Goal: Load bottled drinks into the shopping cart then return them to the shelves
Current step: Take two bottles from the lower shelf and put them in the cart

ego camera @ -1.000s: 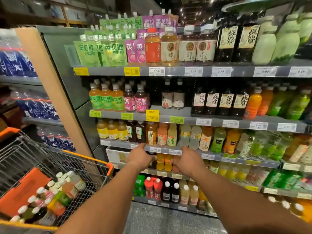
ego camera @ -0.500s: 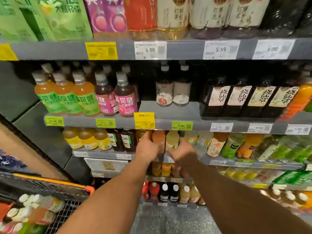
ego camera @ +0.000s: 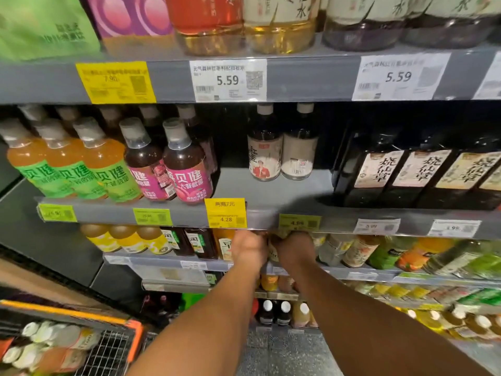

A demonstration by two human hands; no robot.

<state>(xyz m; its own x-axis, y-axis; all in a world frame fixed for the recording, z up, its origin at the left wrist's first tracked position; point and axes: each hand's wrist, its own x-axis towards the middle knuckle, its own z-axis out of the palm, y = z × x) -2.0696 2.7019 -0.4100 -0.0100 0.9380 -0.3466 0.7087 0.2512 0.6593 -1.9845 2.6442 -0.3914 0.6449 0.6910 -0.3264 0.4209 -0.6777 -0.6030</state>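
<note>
both hands now further in w/ the view closer. left hand (ego camera: 248, 249) & right hand (ego camera: 294, 251) curl round bottles (ego camera: 273, 246) on the third shelf (ego camera: 162, 263), under the price rail. full, stiff, slick plastic; grip mid-body. cart (ego camera: 81, 346) lower left.

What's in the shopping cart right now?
Bottled drinks lie heaped in the shopping cart, white caps showing, with orange and green labels among them. Only the cart's corner is in frame; the lower layers and the rest of the basket are hidden.

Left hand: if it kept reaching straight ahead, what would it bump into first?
Probably the orange-labelled bottle right in front of the left hand on that shelf; the fingers are hidden under the shelf edge, so contact is unclear.
</note>
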